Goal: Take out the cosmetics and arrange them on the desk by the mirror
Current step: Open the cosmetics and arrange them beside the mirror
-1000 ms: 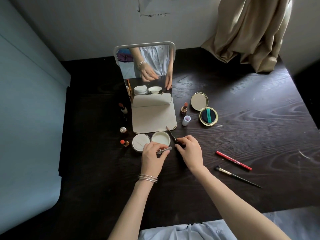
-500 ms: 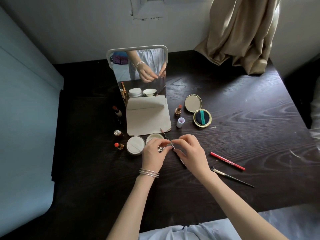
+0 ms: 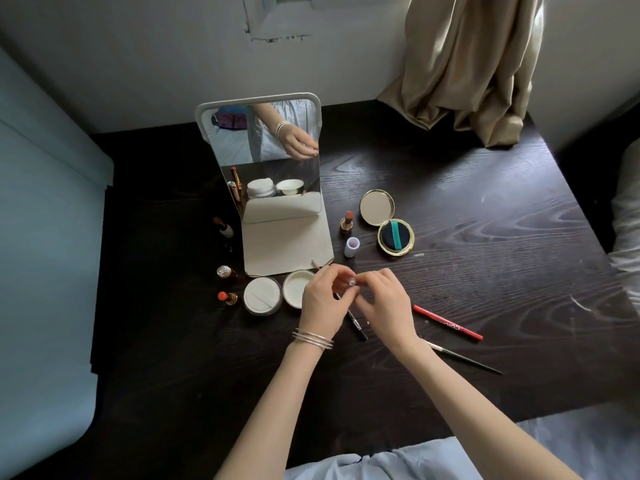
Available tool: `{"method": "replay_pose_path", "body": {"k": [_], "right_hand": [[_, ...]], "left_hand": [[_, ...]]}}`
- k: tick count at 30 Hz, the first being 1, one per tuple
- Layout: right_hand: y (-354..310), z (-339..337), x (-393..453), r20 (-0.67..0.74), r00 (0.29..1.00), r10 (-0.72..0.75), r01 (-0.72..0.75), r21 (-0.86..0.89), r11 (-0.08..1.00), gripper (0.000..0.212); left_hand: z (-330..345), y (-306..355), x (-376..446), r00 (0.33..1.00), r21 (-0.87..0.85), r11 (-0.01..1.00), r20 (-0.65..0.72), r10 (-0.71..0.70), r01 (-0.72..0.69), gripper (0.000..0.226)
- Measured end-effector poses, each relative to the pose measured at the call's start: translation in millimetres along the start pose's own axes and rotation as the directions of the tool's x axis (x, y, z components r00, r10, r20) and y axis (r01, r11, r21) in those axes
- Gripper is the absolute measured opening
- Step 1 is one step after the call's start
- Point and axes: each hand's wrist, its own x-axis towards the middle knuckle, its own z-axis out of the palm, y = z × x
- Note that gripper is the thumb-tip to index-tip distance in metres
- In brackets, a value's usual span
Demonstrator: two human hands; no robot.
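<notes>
I observe both hands meeting just below the standing mirror [image 3: 266, 140]: the left hand [image 3: 322, 303] and right hand [image 3: 384, 303] pinch a small clear cap [image 3: 351, 281] between them. A thin pencil [image 3: 353, 318] runs beneath them toward 5 o'clock on the dark desk [image 3: 485, 237]. An open compact [image 3: 394, 237] lies at 2 o'clock from the hands.
</notes>
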Motion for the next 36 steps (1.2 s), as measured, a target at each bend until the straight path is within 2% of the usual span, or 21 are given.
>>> {"method": "replay_pose_path", "body": {"k": [2,4,7,9,15,23,31,36], "right_hand": [[4,-1,3,0.027,0.996,0.082,-0.083,0.033,0.996,0.012],[10,-1,8,0.035,0.988,0.153,-0.154,0.045,0.987,0.013],[19,1,22,-0.016,0.954,0.300,-0.296,0.106,0.949,0.012],[24,4,33,-0.028,0.922,0.386,-0.383,0.087,0.920,0.010],[37,14,49,0.009,0.863,0.506,-0.506,0.025,0.862,0.012],[43,17,49,0.028,0.841,0.540,-0.540,-0.016,0.841,0.017],[46,7,39,0.062,0.874,0.483,-0.486,0.071,0.871,0.022],[58,-30,10,0.031,0.921,0.387,-0.388,0.124,0.913,0.014]], "left_hand": [[2,0,4,1.000,0.000,1.000,0.014,-0.003,0.003,0.022],[3,0,7,0.999,-0.005,1.000,0.030,-0.020,0.020,0.025],[5,0,10,0.996,0.006,0.998,0.058,-0.068,0.068,0.025],[5,-2,11,0.991,0.030,0.994,0.087,-0.105,0.103,0.024],[3,-8,11,0.982,0.051,0.989,0.125,-0.142,0.137,0.022],[9,-12,17,0.974,0.048,0.985,0.149,-0.171,0.165,0.020],[14,-7,15,0.971,0.072,0.984,0.167,-0.173,0.163,0.020],[33,4,7,0.968,0.060,0.989,0.203,-0.144,0.135,0.021]]}}
